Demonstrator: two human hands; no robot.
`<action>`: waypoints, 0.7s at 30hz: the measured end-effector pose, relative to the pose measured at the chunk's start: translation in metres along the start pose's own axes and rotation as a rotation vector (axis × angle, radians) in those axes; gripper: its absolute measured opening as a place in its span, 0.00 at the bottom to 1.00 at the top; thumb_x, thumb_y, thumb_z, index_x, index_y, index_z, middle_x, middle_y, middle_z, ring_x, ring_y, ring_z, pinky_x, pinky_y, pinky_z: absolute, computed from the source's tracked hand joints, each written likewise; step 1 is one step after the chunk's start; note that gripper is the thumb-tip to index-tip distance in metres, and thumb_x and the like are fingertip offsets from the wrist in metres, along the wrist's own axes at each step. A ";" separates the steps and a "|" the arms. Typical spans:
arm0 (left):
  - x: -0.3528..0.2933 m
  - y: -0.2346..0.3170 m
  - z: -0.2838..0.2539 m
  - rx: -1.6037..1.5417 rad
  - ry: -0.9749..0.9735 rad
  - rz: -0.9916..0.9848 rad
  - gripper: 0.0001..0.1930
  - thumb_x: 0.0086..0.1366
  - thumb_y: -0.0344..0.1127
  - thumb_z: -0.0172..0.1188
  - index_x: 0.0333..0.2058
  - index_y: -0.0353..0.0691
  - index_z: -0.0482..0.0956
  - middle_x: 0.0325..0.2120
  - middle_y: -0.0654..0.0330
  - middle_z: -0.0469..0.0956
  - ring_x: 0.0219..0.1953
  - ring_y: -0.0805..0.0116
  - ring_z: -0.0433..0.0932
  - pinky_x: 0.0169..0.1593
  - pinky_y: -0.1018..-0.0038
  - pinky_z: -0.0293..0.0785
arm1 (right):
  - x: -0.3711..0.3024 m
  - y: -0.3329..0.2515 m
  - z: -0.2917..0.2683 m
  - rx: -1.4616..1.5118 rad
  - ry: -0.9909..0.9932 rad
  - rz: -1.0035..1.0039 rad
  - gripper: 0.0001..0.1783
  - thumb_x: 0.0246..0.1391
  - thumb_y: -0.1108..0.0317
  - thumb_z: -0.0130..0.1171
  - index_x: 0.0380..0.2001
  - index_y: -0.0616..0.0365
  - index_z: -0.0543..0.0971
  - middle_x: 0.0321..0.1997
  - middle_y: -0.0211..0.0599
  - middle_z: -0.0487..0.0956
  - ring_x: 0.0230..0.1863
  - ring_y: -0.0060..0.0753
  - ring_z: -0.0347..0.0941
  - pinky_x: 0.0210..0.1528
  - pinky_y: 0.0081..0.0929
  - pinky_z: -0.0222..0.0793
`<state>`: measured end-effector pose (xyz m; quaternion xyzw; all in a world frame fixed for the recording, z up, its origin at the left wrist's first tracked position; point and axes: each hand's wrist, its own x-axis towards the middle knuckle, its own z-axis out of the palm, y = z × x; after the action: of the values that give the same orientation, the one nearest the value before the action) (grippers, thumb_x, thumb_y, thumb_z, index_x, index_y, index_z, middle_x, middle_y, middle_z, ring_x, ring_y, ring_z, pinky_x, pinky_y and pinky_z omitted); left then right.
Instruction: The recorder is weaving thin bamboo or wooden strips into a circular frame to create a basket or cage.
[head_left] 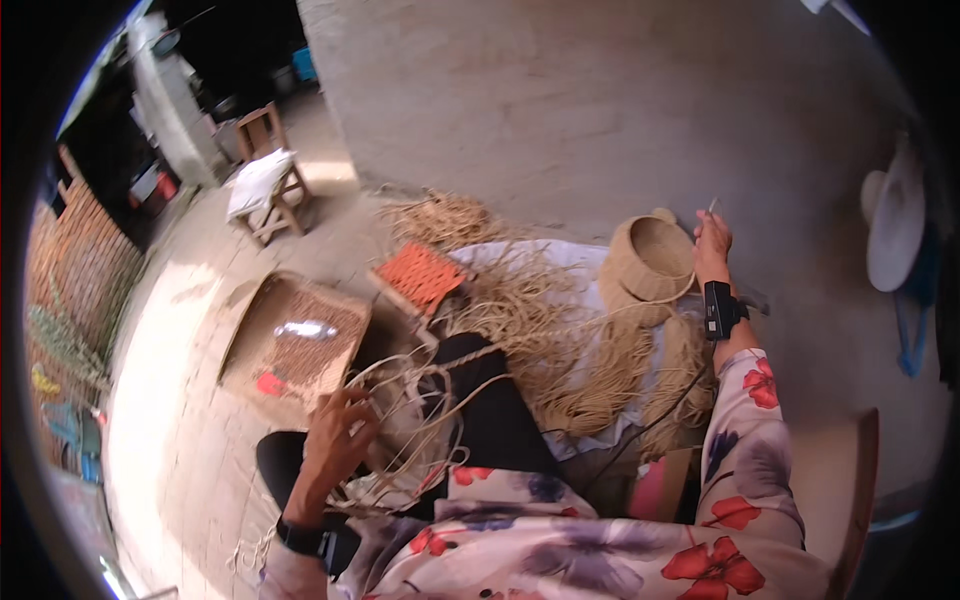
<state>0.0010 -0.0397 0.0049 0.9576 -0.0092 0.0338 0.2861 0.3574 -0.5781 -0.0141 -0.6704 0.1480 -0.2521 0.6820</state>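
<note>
My right hand [712, 240] is raised at the right beside the wall, its fingers closed. A thin pale end sticks up above them. A twisted straw rope [600, 322] runs from over my lap up to that hand's wrist, and the hand seems to grip it. My left hand [340, 435] hovers at the left of my lap, fingers bent but apart. Loose pale strands [410, 400] loop beside its fingers and across my dark-trousered knees. A round woven straw basket [632, 250] with an open top stands just left of my right hand.
Bundles of straw cord [600, 385] lie on a white cloth [545, 250], with more straw [440, 218] behind. An orange woven seat [418, 278] stands ahead. Left of it lies a shallow tray [250, 345] of brown grains. A wooden chair [265, 190] and a plain wall [560, 110] stand farther off.
</note>
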 end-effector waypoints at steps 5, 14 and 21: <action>0.012 0.004 0.007 0.134 -0.007 0.017 0.03 0.54 0.37 0.63 0.27 0.47 0.83 0.58 0.58 0.67 0.55 0.50 0.65 0.56 0.56 0.62 | -0.147 0.046 0.150 -0.337 -0.631 -0.765 0.10 0.56 0.64 0.57 0.29 0.58 0.81 0.23 0.46 0.77 0.23 0.35 0.73 0.28 0.33 0.68; 0.003 -0.009 0.006 -0.152 -0.002 0.068 0.06 0.59 0.34 0.60 0.31 0.39 0.81 0.56 0.52 0.68 0.43 0.52 0.76 0.47 0.63 0.73 | -0.398 -0.031 0.207 -0.348 -1.532 -0.655 0.13 0.54 0.58 0.54 0.26 0.56 0.80 0.22 0.47 0.78 0.27 0.52 0.76 0.33 0.43 0.71; -0.001 -0.006 0.001 -0.138 -0.066 -0.078 0.08 0.58 0.32 0.56 0.28 0.34 0.79 0.27 0.48 0.78 0.32 0.49 0.79 0.39 0.61 0.74 | -0.233 -0.025 0.129 -0.601 -1.443 -0.460 0.12 0.50 0.68 0.60 0.36 0.63 0.81 0.28 0.42 0.81 0.30 0.27 0.77 0.35 0.26 0.71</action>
<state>0.0007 -0.0353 0.0007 0.9358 0.0163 -0.0096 0.3521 0.2297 -0.3428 -0.0142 -0.8357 -0.4078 0.1586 0.3318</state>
